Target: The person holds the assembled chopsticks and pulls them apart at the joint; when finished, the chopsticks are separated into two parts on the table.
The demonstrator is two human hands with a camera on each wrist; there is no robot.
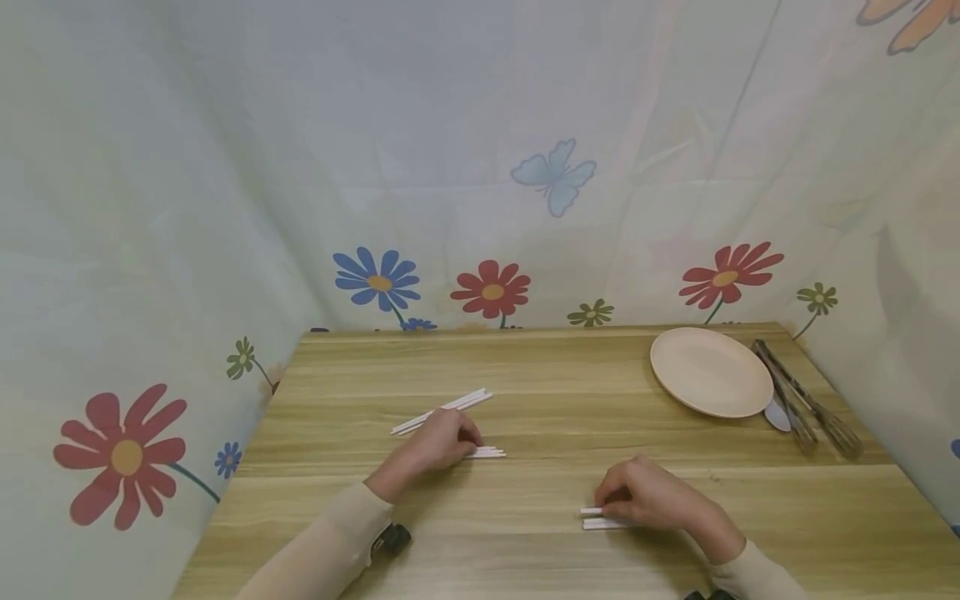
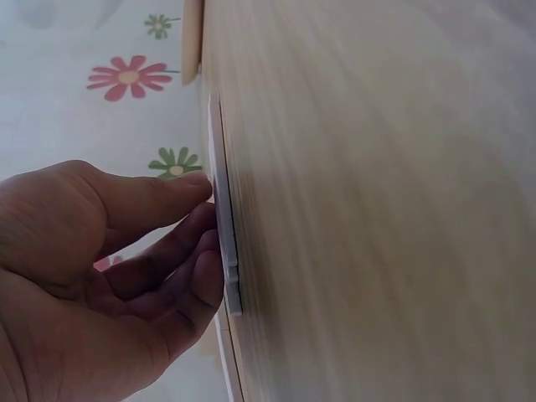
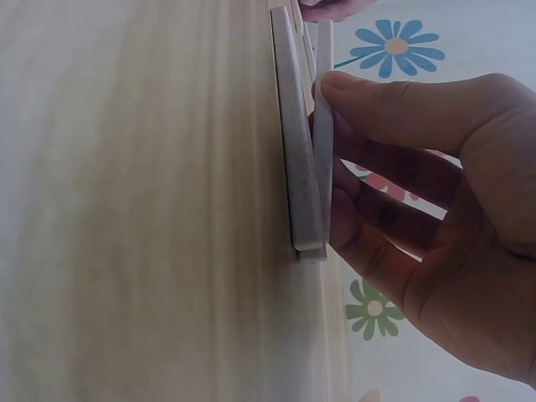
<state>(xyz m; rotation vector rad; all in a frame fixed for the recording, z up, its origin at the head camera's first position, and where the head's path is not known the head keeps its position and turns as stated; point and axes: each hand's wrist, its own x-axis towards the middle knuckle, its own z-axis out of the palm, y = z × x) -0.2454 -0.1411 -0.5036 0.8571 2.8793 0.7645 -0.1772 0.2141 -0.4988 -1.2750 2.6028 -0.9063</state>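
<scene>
On the wooden table, my left hand (image 1: 444,439) bends over a small group of thin white sticks (image 1: 491,452); their right ends stick out past the fingers. The left wrist view has the thumb and curled fingers pinching at the upper side of a white stick (image 2: 224,209) along the tabletop. Nearer the front and to the right, my right hand (image 1: 651,494) is at another small group of white sticks (image 1: 600,524). In the right wrist view its thumb and fingers pinch one stick (image 3: 323,138), which is slanted against a thicker-looking stick (image 3: 295,142) lying on the table.
Just beyond the left hand lies a further bunch of white sticks (image 1: 474,401), set diagonally. A round beige plate (image 1: 711,372) sits at the back right, with a spoon (image 1: 777,416) and several long-handled utensils (image 1: 825,421) beside it. A flowered curtain (image 1: 420,192) surrounds the table.
</scene>
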